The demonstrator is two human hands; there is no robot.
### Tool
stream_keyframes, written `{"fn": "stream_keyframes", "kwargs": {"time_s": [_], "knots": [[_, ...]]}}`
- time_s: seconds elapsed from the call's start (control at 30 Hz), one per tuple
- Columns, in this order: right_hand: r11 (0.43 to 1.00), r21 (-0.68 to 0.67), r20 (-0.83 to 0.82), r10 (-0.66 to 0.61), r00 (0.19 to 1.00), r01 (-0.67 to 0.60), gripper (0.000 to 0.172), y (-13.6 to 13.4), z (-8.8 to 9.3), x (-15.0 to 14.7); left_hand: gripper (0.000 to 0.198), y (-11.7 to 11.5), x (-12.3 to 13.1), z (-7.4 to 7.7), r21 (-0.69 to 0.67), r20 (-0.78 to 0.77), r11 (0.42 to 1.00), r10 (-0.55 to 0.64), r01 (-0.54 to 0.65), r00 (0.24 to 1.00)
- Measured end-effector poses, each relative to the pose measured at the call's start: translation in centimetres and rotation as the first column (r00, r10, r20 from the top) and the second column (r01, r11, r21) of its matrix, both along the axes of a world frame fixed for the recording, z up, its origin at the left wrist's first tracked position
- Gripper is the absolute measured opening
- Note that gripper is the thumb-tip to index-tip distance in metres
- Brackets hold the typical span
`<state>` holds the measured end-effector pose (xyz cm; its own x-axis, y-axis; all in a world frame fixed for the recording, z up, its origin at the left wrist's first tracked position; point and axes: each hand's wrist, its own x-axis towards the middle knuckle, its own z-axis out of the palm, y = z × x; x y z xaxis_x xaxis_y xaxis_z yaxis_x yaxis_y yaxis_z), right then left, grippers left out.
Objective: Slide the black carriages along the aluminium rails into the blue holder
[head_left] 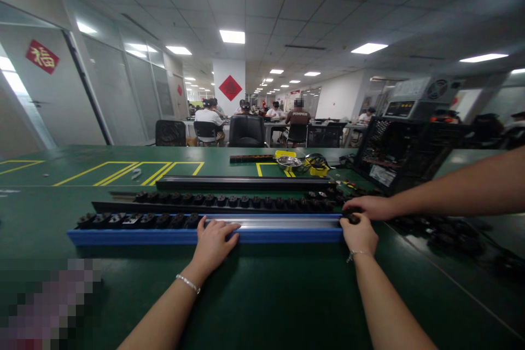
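A long blue rail (pixel 287 236) with a silvery channel lies crosswise on the green table. Several black socket-like blocks (pixel 148 221) sit in a row in its left part; the channel to their right is bare. My left hand (pixel 217 243) rests on the rail beside the last of these blocks, fingers stretched and thumb apart, holding nothing. At the rail's right end, my right hand (pixel 361 235) has its fingers closed on a black block (pixel 351 217), partly hidden. Another person's hand (pixel 367 206) reaches in from the right and touches the same spot.
Behind lie a black rail (pixel 123 208) with a row of black blocks and another dark rail (pixel 246 181). A metal bowl (pixel 289 162) and cables (pixel 316 162) stand farther back. At right are an open computer case (pixel 383 150) and a heap of black parts (pixel 451 238).
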<state>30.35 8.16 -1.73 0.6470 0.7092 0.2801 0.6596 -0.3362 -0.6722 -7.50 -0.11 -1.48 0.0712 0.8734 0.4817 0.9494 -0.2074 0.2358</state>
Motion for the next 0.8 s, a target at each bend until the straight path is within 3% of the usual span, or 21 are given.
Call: {"fn": "stream_keyframes", "kwargs": {"time_s": [0.1,0.43,0.63,0.8], "knots": [[0.999,0.043,0.044,-0.022,0.999,0.020,0.046,-0.1,-0.1,0.0,0.025,0.0,0.0,0.0,-0.001,-0.002,1.000,0.000,0.000,1.000],[0.998,0.008,0.023,-0.067,0.997,0.067,0.049,-0.2,0.1,0.5,0.023,0.0,0.1,0.1,-0.008,0.010,1.000,0.005,-0.005,1.000],[0.972,-0.053,-0.143,-0.233,0.962,0.228,0.052,0.1,-1.3,5.6,0.022,-0.1,0.2,0.3,-0.018,0.025,1.000,0.010,-0.010,1.000],[0.987,-0.043,-0.005,-0.155,0.988,0.154,0.054,0.5,-3.0,9.5,0.022,0.0,0.2,0.1,-0.004,0.036,1.000,0.007,-0.007,0.999]]}}
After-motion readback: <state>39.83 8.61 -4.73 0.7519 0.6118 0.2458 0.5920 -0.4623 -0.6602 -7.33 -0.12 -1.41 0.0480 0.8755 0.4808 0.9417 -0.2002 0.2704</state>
